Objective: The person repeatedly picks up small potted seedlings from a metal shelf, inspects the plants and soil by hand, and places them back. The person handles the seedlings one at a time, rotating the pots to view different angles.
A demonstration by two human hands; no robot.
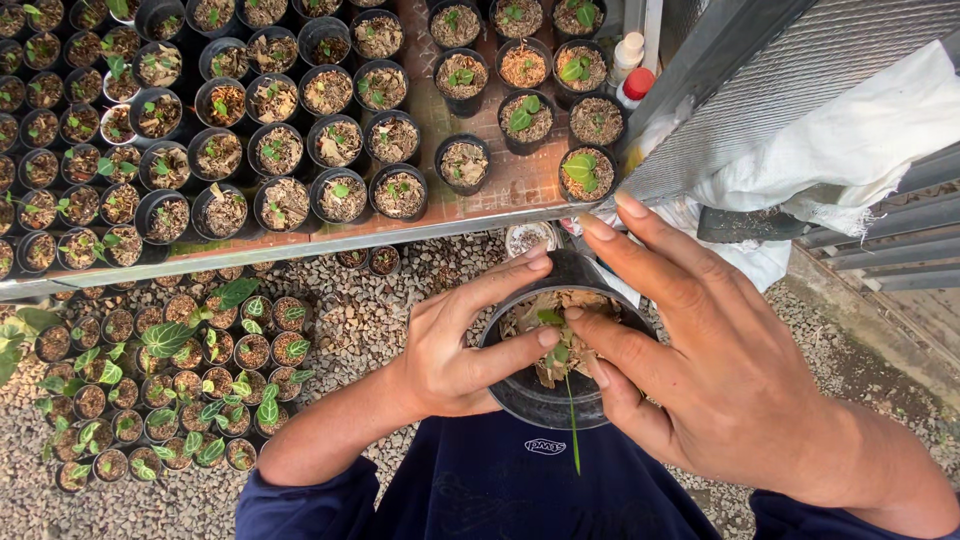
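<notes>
A black plastic pot (545, 400) filled with brown dry leaf bits and a small green seedling sits between my hands in front of my chest. My left hand (455, 345) grips the pot's left rim, with the thumb pressing on the filling and the index finger along the far rim. My right hand (700, 350) lies over the pot's right side, fingers spread, thumb and forefinger touching the seedling (556, 335). A thin green stem (574, 430) hangs down over the pot's near wall.
A bench (480, 200) holds several rows of small black pots with seedlings. More pots (180, 370) stand on the gravel below at left. Two small bottles (630, 70) stand by a metal mesh panel (780, 90); a white sack (860, 150) drapes over it at right.
</notes>
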